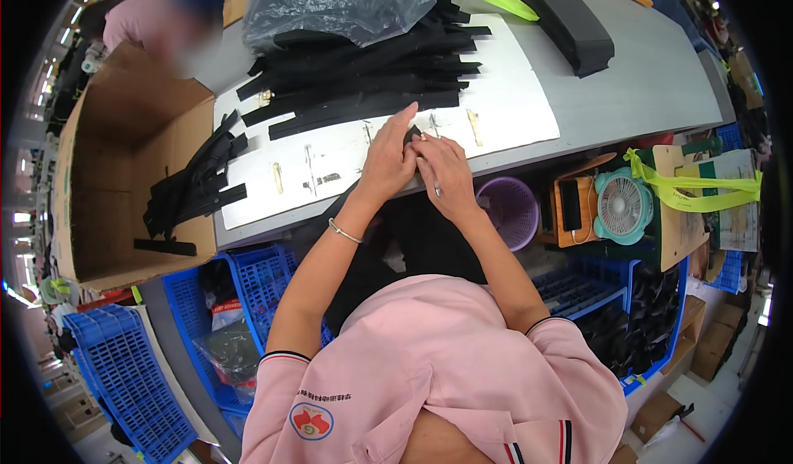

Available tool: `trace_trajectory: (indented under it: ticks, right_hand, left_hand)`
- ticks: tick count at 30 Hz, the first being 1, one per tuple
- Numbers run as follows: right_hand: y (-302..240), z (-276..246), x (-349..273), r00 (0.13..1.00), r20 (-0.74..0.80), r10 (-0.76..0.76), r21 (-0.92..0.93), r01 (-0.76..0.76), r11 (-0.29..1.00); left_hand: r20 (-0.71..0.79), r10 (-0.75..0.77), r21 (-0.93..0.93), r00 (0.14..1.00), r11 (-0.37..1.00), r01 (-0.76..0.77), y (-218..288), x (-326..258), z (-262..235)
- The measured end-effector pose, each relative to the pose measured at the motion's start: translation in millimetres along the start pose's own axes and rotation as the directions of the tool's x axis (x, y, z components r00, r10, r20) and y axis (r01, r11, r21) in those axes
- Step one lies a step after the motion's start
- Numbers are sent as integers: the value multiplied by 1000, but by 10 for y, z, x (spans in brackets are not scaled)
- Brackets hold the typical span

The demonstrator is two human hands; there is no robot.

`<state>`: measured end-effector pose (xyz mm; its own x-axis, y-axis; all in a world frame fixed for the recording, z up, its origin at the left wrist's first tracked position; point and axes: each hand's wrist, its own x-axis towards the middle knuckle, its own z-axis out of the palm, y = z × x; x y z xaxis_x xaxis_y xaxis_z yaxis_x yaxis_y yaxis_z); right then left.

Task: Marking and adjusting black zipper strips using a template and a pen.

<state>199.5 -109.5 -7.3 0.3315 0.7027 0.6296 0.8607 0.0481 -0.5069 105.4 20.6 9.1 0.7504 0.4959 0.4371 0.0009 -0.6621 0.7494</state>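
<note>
My left hand (389, 157) and my right hand (447, 172) meet at the near edge of the white board (520, 105). Between their fingertips shows the end of a black fabric strip (412, 134), pinched by both; most of it is hidden by the hands. The left index finger points away from me. A slim silver object (438, 190) peeks out under my right hand; its kind I cannot make out. Just beyond lies a pile of black strips (355, 76), flat on the board.
An open cardboard box (132, 175) stands at left, with more black strips (194, 187) beside it. A clear plastic bag (330, 6) covers the pile's far side. A purple basket (508, 212), a teal fan (623, 205) and blue crates (136, 381) sit below the table. Another person is far left.
</note>
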Motion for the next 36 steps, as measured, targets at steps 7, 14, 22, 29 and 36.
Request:
trace_trajectory:
  ticks: [7, 14, 22, 29, 36]
  right_hand:
    - [2, -95, -3, 987, 158, -38, -121, 57, 991]
    - [-58, -23, 44, 984, 172, -38, -135, 62, 989]
    - [32, -213, -112, 989, 95, 109, -351, -70, 934]
    - [248, -258, -134, 987, 5, 159, -542, -131, 830]
    - [237, -201, -187, 987, 32, 159, -602, -108, 791]
  left_hand:
    - [22, 19, 203, 1000, 979, -23, -110, -130, -90]
    - [-31, -152, 151, 988, 976, 155, -122, -143, -147]
    - [129, -56, 374, 990, 927, 4, -46, -470, -698]
    - [-1, -76, 619, 997, 783, 61, -196, -618, -1156]
    - [-135, -299, 674, 945, 672, 308, -135, -1086, -924]
